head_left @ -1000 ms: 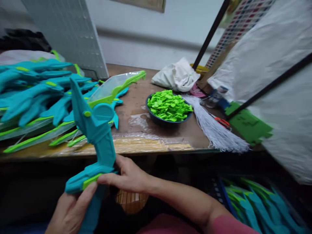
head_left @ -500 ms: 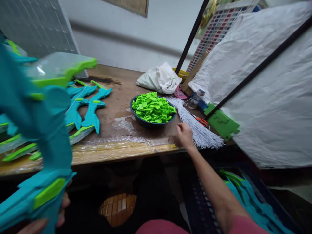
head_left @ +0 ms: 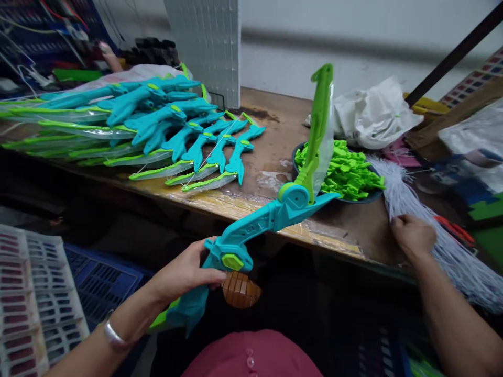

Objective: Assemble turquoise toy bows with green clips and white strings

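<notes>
My left hand [head_left: 184, 272] grips the teal handle of a teal and green plastic toy bow [head_left: 271, 217]. Its green limb rises upright in front of a dark bowl [head_left: 341, 199] filled with small green plastic pieces [head_left: 346, 170]. My right hand [head_left: 412, 236] rests on a bundle of white strings [head_left: 432, 225] at the table's front edge, its fingers pinching at them. A pile of finished teal and green bows [head_left: 157, 125] lies on the left part of the wooden table [head_left: 275, 125].
A white crumpled bag [head_left: 373, 115] lies behind the bowl. Red-handled scissors [head_left: 456, 230] sit past the strings. A white grid panel [head_left: 212, 47] stands at the back. Blue and white crates [head_left: 51, 288] are on the floor at left. A black rod [head_left: 456, 52] slants at right.
My view swung left and the bow dropped lower, tilting rightward over the table edge. My right hand moved from the table edge onto the white strings. My left hand kept hold of the bow.
</notes>
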The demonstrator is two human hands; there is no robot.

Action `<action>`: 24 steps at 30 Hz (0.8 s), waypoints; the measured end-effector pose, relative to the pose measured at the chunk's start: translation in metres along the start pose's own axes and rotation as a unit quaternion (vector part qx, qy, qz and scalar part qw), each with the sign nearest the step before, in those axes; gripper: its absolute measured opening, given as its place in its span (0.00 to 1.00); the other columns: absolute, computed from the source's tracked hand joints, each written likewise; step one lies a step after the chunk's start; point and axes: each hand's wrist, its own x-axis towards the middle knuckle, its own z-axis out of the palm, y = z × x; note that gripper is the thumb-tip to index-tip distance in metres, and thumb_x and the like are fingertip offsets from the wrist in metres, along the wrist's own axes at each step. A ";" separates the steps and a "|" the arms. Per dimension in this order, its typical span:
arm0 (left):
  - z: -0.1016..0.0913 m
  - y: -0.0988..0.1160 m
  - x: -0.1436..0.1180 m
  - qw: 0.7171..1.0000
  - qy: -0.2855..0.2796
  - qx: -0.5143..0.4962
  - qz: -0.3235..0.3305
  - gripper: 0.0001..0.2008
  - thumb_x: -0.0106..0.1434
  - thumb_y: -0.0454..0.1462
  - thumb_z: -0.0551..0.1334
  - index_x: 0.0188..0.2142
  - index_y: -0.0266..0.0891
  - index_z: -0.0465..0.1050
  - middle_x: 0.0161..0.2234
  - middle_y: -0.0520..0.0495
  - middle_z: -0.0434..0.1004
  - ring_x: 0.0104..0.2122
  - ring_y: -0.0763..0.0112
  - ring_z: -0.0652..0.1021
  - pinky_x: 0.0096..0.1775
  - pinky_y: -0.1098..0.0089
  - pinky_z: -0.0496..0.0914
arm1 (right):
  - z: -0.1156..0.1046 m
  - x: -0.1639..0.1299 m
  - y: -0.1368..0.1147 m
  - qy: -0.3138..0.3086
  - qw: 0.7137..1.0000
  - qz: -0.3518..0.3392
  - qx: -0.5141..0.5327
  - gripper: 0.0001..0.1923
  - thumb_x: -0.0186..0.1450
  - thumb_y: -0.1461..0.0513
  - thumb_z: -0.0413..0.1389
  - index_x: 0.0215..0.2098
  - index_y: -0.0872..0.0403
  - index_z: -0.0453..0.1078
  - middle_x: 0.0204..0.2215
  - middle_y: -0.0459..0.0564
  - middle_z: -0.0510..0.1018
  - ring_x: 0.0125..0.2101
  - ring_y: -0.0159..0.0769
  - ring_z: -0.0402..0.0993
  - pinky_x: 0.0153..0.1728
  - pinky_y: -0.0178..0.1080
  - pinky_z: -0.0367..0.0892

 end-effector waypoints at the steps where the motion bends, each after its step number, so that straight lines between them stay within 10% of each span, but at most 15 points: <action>1: -0.001 -0.003 0.000 1.000 -0.011 -0.012 -0.012 0.15 0.51 0.41 0.76 0.36 0.39 0.77 0.24 0.53 0.76 0.22 0.71 0.74 0.26 0.72 0.71 | -0.004 -0.003 -0.004 0.014 1.000 0.007 0.006 0.17 0.63 0.61 0.51 0.18 0.44 0.51 0.19 0.43 0.49 0.33 0.55 0.69 0.37 0.54 0.57; 5: 0.002 -0.014 0.004 0.995 -0.083 -0.053 -0.031 0.18 0.54 0.44 0.75 0.37 0.36 0.75 0.27 0.50 0.77 0.21 0.73 0.72 0.21 0.74 0.69 | -0.010 -0.040 -0.038 0.037 0.998 0.006 0.052 0.10 0.65 0.57 0.48 0.25 0.45 0.57 0.22 0.49 0.60 0.31 0.53 0.67 0.39 0.53 0.57; 10: 0.020 -0.035 0.020 0.982 -0.137 -0.120 -0.055 0.23 0.51 0.46 0.77 0.41 0.36 0.77 0.34 0.44 0.80 0.27 0.70 0.75 0.23 0.74 0.72 | 0.004 -0.159 -0.115 -0.134 0.964 -0.096 0.208 0.13 0.69 0.52 0.51 0.34 0.51 0.69 0.29 0.53 0.75 0.29 0.43 0.71 0.35 0.44 0.66; 15: 0.028 -0.051 0.039 0.977 -0.157 -0.139 -0.049 0.24 0.51 0.44 0.78 0.43 0.35 0.80 0.37 0.43 0.82 0.35 0.64 0.79 0.38 0.69 0.75 | 0.014 -0.282 -0.181 -0.376 0.834 -0.172 0.366 0.15 0.72 0.54 0.52 0.34 0.51 0.76 0.29 0.50 0.80 0.28 0.35 0.75 0.31 0.36 0.69; 20: 0.020 -0.056 0.038 0.971 -0.197 -0.122 -0.060 0.22 0.55 0.49 0.75 0.40 0.34 0.79 0.30 0.45 0.78 0.25 0.72 0.75 0.26 0.76 0.70 | 0.026 -0.308 -0.192 -0.546 0.587 0.170 0.573 0.26 0.64 0.41 0.61 0.36 0.57 0.78 0.27 0.49 0.78 0.26 0.33 0.72 0.33 0.36 0.69; 24: 0.017 -0.070 0.025 0.958 -0.246 -0.097 -0.108 0.25 0.53 0.50 0.75 0.41 0.32 0.78 0.27 0.46 0.78 0.22 0.74 0.73 0.25 0.76 0.68 | 0.045 -0.287 -0.190 -0.525 0.502 0.278 0.628 0.33 0.59 0.38 0.63 0.44 0.57 0.76 0.39 0.57 0.82 0.40 0.43 0.80 0.42 0.44 0.74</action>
